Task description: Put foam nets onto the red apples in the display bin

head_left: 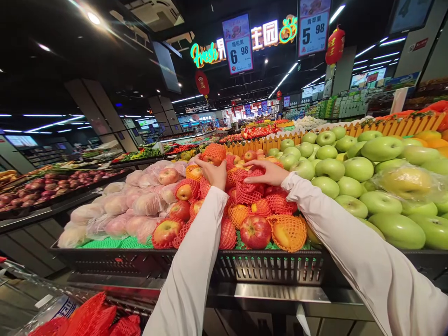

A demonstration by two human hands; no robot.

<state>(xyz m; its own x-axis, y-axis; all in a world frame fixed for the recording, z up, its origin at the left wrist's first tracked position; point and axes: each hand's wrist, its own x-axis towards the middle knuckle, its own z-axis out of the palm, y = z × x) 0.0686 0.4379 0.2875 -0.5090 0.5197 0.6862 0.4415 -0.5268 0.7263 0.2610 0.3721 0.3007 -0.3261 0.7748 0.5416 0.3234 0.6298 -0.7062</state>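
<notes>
My left hand (pixel 215 175) is closed around an apple in a red foam net (pixel 214 153), at the back of the apple pile. My right hand (pixel 269 173) is beside it, thumb and fingers apart, over red-netted apples (pixel 248 189); whether it touches one is hard to tell. Between and below my forearms lie more apples, some in red or orange nets, such as an orange-netted apple (pixel 287 232) and a bare red apple (pixel 255 231). They rest in a black slotted crate (pixel 266 267). My left hand partly hides the apple it holds.
Plastic-wrapped pale fruit (pixel 115 205) lies to the left, and green apples (pixel 359 169) to the right. Red onions (pixel 49 184) fill a far-left bin. At lower left, a cart holds a plastic bottle (pixel 58 308) and red netting (pixel 89 317). Price signs (pixel 238 44) hang overhead.
</notes>
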